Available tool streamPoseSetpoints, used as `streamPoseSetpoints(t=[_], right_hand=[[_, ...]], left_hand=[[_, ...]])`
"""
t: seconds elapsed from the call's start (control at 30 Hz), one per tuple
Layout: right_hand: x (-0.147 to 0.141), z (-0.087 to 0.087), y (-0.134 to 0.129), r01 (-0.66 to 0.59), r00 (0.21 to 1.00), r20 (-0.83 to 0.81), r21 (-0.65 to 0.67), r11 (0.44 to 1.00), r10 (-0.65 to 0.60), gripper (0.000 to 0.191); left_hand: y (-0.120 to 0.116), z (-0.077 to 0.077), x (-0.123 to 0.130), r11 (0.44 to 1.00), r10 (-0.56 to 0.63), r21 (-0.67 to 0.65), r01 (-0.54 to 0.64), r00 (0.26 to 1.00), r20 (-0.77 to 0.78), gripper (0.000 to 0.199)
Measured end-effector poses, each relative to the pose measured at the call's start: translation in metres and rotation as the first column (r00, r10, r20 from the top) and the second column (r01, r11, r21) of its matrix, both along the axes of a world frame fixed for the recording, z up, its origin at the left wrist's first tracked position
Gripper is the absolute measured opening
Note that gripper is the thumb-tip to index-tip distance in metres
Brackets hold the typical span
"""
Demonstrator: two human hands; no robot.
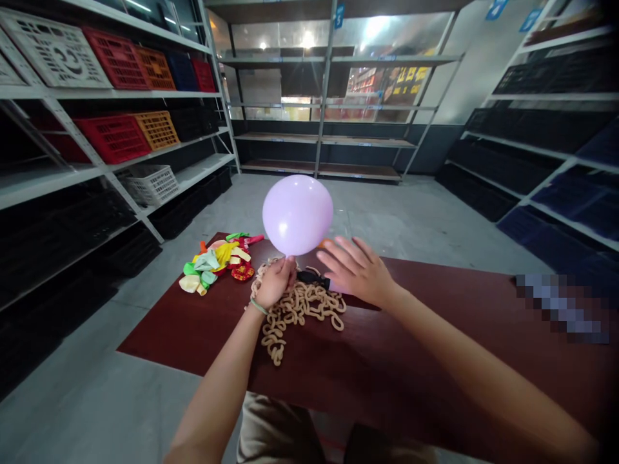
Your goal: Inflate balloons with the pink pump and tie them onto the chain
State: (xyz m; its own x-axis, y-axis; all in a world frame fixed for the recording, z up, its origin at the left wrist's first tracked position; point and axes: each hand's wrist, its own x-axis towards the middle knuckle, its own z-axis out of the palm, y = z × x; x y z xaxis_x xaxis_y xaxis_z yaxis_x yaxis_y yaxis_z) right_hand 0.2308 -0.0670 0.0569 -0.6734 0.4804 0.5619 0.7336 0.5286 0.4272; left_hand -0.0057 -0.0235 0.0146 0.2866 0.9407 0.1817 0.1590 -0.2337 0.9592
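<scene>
An inflated lilac balloon (298, 212) stands above the table, its neck pinched in the fingers of my left hand (276, 282). To the right, my right hand (358, 270) has its fingers spread and stretched out, apart from the balloon's neck. A black object (312, 278), perhaps a pump, lies between my hands, partly hidden by my right hand. Beneath them a heap of tan chain-like links (307, 306) lies on the table. Left of the links is a pile of limp, coloured balloons (220, 258). A bit of orange (325, 243) shows behind my right fingertips.
The dark red table (203, 335) reaches far to the right, where a blurred patch (556, 306) covers something. Shelves with red crates (113, 138) and a white basket (152, 185) stand on the left. Metal racks (319, 138) line the back; dark crates (532, 135) fill the right shelves.
</scene>
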Motion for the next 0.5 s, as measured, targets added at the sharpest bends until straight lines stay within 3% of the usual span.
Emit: streamPoseSetpoints(t=[0.1,0.17,0.33,0.5], right_hand=[[-0.035,0.032,0.023,-0.109,0.974,0.191,-0.072,0.991,0.121,0.076],[-0.053,0.042,0.039,-0.169,0.952,0.244,-0.088,0.982,0.186,0.073],[-0.065,0.039,0.064,-0.14,0.953,0.251,-0.134,0.981,0.17,0.059],[-0.06,0.035,0.065,-0.101,0.981,0.145,-0.17,0.98,0.127,0.053]], left_hand=[[0.0,-0.003,-0.001,0.992,-0.119,-0.046,0.12,0.993,0.01,0.05],[0.002,-0.007,-0.001,0.985,-0.152,-0.073,0.153,0.988,0.019,0.051],[0.006,-0.008,-0.002,0.983,-0.13,-0.124,0.138,0.989,0.071,0.049],[0.008,-0.005,-0.001,0.993,-0.084,-0.07,0.093,0.988,0.129,0.046]])
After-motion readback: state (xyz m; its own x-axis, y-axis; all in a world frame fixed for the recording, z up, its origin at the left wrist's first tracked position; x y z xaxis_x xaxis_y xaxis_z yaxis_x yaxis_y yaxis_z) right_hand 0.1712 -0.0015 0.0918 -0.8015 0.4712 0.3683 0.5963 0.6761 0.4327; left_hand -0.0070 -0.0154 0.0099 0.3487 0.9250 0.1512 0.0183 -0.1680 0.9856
